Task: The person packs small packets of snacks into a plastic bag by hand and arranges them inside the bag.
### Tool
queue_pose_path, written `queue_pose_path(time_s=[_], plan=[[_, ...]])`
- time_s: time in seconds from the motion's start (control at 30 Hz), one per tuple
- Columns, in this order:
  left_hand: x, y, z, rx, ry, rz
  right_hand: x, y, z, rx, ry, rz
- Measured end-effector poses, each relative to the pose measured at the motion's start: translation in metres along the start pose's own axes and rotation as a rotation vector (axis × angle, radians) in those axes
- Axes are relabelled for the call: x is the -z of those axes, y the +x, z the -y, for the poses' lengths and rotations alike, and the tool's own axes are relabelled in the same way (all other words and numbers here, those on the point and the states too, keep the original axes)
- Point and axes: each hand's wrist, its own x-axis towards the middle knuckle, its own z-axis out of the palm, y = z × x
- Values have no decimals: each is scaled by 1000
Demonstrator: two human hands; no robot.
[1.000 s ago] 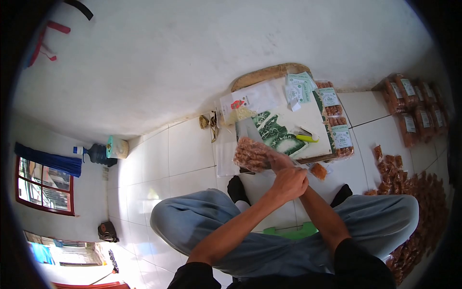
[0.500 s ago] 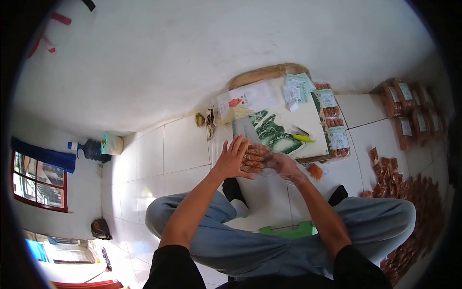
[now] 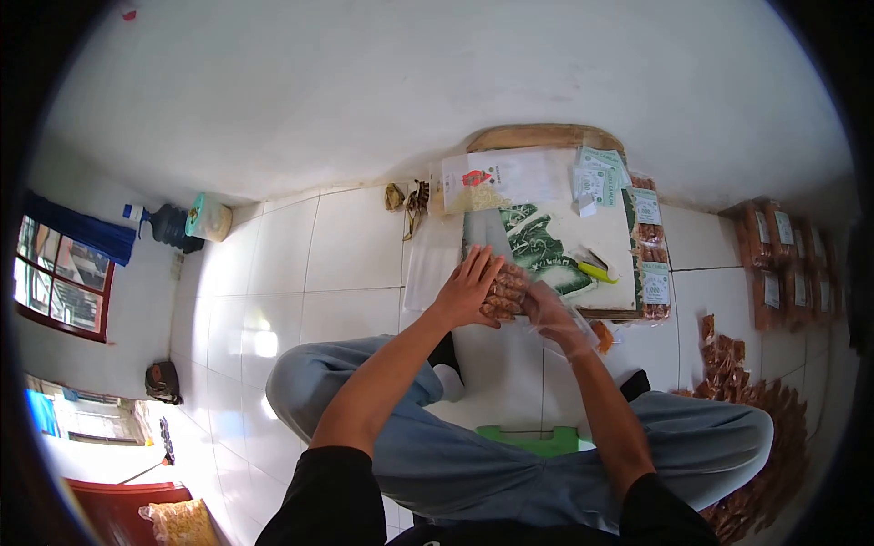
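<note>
A clear plastic bag packed with brown snacks (image 3: 506, 289) is held between my hands, over the near edge of the low board. My left hand (image 3: 468, 293) lies across the left side of the pack, fingers stretched over it and thumb at its lower edge. At the right end, my right hand (image 3: 550, 317) grips the pack, its fingers partly hidden. Loose clear film covers that hand towards the wrist. A yellow-green cutter (image 3: 596, 272) lies on the board (image 3: 583, 227), beside green labels (image 3: 601, 173) and a printed plastic sheet (image 3: 510, 177).
Labelled snack packs (image 3: 655, 284) line the board's right edge. More packs (image 3: 769, 237) are stacked by the wall, near a heap of small brown packets (image 3: 760, 409) on the floor. A green stool (image 3: 537, 440) is between my legs; a water bottle (image 3: 171, 226) stands far left.
The view has shifted, so the board appears further right and lower. Both hands stay on the snack pack, and it now sits slightly more tilted.
</note>
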Motion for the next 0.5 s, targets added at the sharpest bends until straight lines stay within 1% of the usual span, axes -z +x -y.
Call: queue_pose_path(time_s=[0.03, 0.1, 0.13, 0.17, 0.23, 0.27, 0.3, 0.33, 0.4, 0.43, 0.5], plan=[[-1, 0, 0, 6, -4, -2, 1, 1, -3, -1, -2, 7], [-1, 3, 0, 3, 2, 5, 4, 4, -4, -117, -147, 120], [0, 5, 1, 7, -3, 3, 0, 0, 0, -119, -150, 126], [2, 6, 3, 20, -19, 16, -9, -8, 7, -75, 489, -25], [2, 5, 1, 37, -38, 25, -12, -15, 0, -27, 1123, -178], [2, 5, 0, 45, -29, 16, -11, -16, -18, -186, 795, -170], [2, 5, -1, 53, -19, 8, -7, -15, -16, -334, 463, -159], [2, 5, -2, 56, -22, 5, -5, -15, -13, -333, 460, -155], [1, 5, -3, 66, -25, 16, 0, -14, -4, -357, 279, -134], [0, 6, -3, 69, -25, 14, -1, -13, -4, -355, 278, -131], [-3, 8, -5, 77, -16, 12, -6, -12, -8, -263, 196, -201]])
